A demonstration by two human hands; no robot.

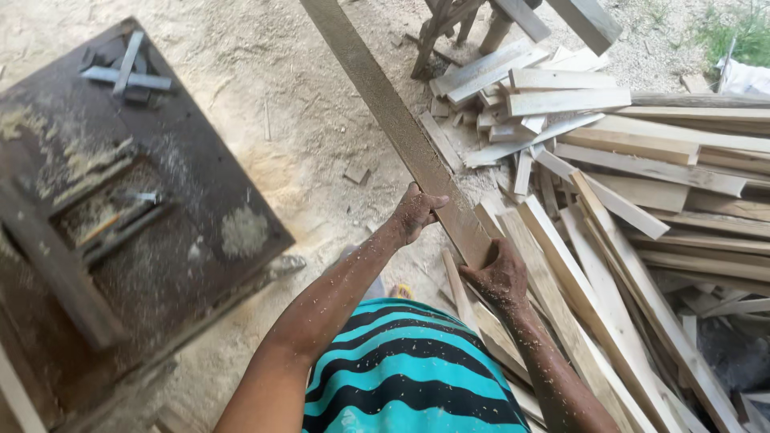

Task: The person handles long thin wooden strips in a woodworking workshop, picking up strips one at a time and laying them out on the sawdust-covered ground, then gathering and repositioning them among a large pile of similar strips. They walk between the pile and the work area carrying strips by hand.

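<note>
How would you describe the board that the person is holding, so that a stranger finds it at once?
Start at the big pile of pale wood strips on the right. At its left edge, both hands, left hand and right hand, grip one long plank. Unlike the pale strips, it is darker, sawdust-speckled, and rises diagonally to the picture's top.

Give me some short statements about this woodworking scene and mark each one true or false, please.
1. Both hands hold one long wooden plank. True: the left hand grips its edge and the right hand holds its near end.
2. The pile of cut boards lies to the person's left. False: it lies to the right.
3. The dark machine table has sawdust on it. True.
4. The person wears gloves. False: both hands are bare and the forearms are dusted with sawdust.
5. The plank lies flat on the machine table. False: it is held above the sandy ground, beside the table.
</note>
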